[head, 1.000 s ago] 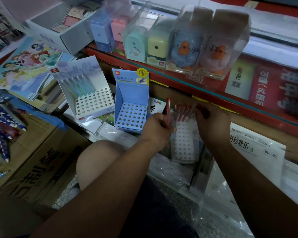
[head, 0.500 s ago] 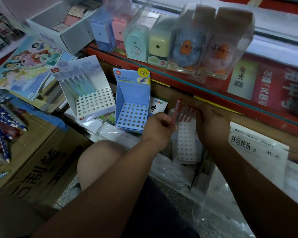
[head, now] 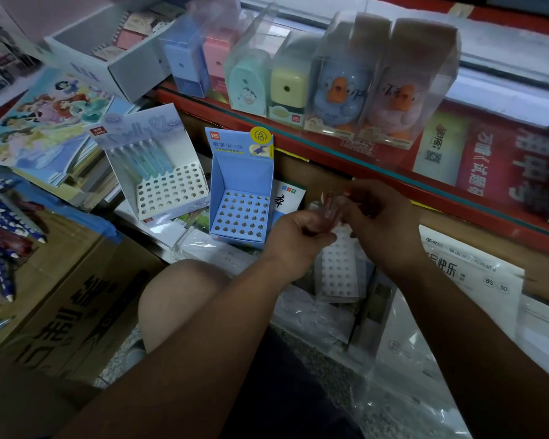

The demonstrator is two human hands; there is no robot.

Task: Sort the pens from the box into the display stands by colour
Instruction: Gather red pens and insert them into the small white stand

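My left hand [head: 298, 234] grips a blurred red pen [head: 330, 205] over the white stand with holes [head: 339, 270]. My right hand [head: 381, 217] meets it from the right, fingers curled at the pen's upper end; other red pens in that stand are hidden behind the hands. An empty blue stand [head: 240, 201] is to the left. Further left, a pale stand [head: 159, 172] holds several blue-green pens [head: 143, 161]. Loose blue and red pens [head: 4, 236] lie in the cardboard box [head: 61, 299] at far left.
A red shelf edge [head: 362, 160] runs above the stands, with boxed pencil sharpeners [head: 336, 80] on it. Plastic-wrapped notebooks [head: 469, 280] lie to the right and below. Picture books [head: 42, 122] are stacked at upper left. My knee [head: 178, 296] is below the stands.
My left hand has carried the red pen right and up to my right hand. The right hand has left the pens in the white stand and closed on the pen.
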